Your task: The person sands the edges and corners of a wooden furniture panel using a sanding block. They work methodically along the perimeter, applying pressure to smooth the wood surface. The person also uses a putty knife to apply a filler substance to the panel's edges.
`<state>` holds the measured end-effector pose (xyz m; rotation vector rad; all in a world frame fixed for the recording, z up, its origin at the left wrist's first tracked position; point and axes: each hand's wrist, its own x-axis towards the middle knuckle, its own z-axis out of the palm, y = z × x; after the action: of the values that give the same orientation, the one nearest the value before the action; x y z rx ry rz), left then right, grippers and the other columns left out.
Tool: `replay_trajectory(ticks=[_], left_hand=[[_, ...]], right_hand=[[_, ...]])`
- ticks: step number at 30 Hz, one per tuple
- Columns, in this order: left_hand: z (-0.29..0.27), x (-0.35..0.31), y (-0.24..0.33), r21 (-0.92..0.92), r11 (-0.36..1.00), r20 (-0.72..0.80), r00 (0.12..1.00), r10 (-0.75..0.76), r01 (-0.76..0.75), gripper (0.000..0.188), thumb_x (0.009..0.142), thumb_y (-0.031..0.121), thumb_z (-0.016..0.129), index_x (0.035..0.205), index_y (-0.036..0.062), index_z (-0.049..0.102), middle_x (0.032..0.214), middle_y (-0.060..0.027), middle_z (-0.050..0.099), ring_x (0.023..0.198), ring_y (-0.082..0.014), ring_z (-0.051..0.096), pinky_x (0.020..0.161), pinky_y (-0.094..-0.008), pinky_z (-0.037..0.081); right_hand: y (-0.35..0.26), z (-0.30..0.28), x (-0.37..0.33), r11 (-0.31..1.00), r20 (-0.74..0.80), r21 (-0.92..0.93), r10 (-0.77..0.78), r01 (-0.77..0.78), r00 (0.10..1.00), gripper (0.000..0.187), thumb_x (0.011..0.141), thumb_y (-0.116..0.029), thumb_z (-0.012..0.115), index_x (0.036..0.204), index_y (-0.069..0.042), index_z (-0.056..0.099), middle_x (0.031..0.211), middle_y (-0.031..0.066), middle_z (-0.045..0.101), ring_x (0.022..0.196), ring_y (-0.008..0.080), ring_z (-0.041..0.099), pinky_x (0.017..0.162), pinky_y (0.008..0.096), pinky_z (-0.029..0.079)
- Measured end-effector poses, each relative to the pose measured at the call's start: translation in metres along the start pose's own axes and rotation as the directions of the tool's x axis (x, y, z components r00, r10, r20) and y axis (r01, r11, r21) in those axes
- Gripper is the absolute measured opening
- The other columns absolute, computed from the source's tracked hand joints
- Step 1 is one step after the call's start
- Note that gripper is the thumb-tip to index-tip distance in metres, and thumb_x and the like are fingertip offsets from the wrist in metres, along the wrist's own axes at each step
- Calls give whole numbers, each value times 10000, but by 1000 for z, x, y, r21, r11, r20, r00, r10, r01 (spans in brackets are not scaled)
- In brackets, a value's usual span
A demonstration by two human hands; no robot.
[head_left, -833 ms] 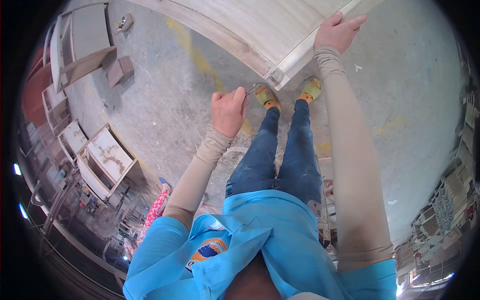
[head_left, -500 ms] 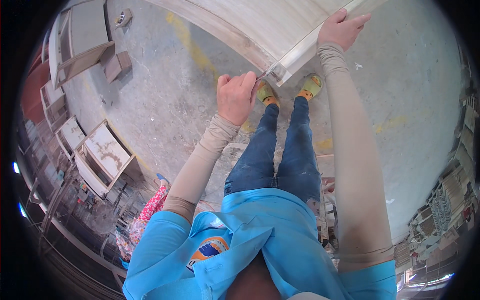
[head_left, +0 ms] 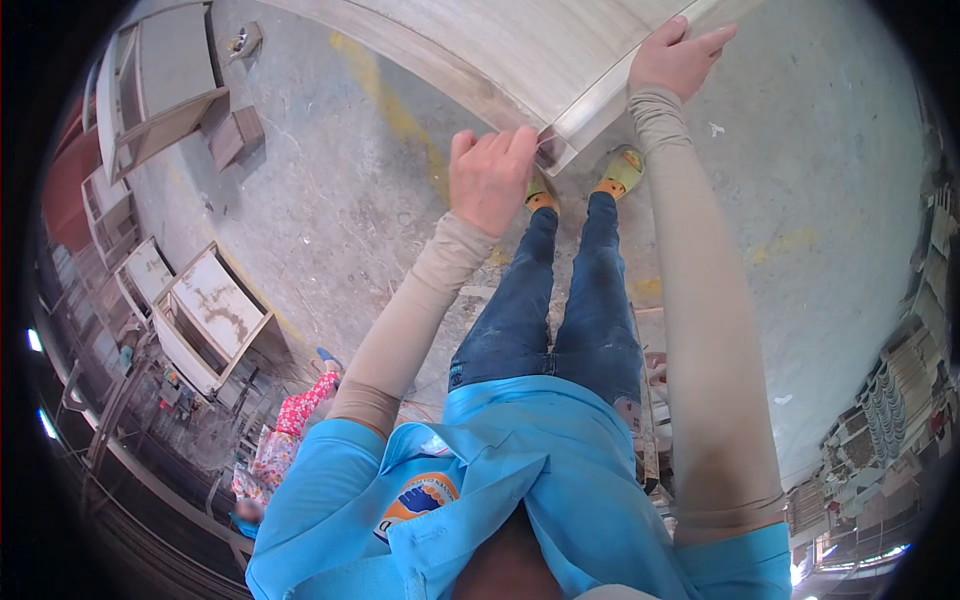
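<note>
A pale wooden furniture piece with a framed edge comes in from the top, its near corner just above my shoes. Close by that corner is my left hand, fingers curled closed. Something thin shows between the fingers and the corner, mostly hidden, and I cannot make out what it is. My right hand rests against the right side rail of the piece, thumb raised and a finger stretched out to the right. Its other fingers are partly hidden.
Wooden cabinets stand at left, one grey-topped and one with a stained white panel. A small wooden box sits between. Another person in floral clothing is at lower left. Stacked wooden parts line the right.
My left hand has moved slightly right and up, nearer the corner of the wooden piece. The piece has shifted slightly left; my right hand has shifted a little with it.
</note>
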<state>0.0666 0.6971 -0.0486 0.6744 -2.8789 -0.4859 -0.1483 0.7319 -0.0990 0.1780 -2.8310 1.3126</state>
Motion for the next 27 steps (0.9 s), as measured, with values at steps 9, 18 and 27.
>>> replay_trajectory(ticks=[9, 18, 27], left_hand=[[2, -22, -9, 41, 999, -3, 1000, 20, -20, 93, 800, 130, 591, 821, 140, 502, 644, -4, 513, 639, -177, 561, 660, -342, 347], [-5, -4, -3, -101, 994, -13, 999, -40, 39, 76, 824, 114, 571, 837, 105, 496, 689, -37, 551, 669, -223, 575, 674, -364, 355], [-65, -171, -77, -54, 917, 117, 915, -386, 394, 105, 858, 191, 605, 902, 128, 533, 645, -85, 597, 636, -296, 599, 664, -398, 380]], right_hand=[[8, 4, 3, 999, -28, -16, -34, 34, 999, 698, 927, -237, 448, 1420, 128, 114, 1401, 341, 322, 1272, 432, 400, 1057, 425, 364], [1, 7, 4, 999, -29, -13, -37, 37, 999, 694, 908, -207, 475, 1427, 105, 136, 1358, 341, 368, 1197, 436, 471, 982, 454, 415], [-9, -17, -35, 646, 377, -489, -449, 586, 810, 659, 953, -298, 416, 1501, -45, 151, 1571, 155, 123, 1454, 319, 86, 1151, 490, 133]])
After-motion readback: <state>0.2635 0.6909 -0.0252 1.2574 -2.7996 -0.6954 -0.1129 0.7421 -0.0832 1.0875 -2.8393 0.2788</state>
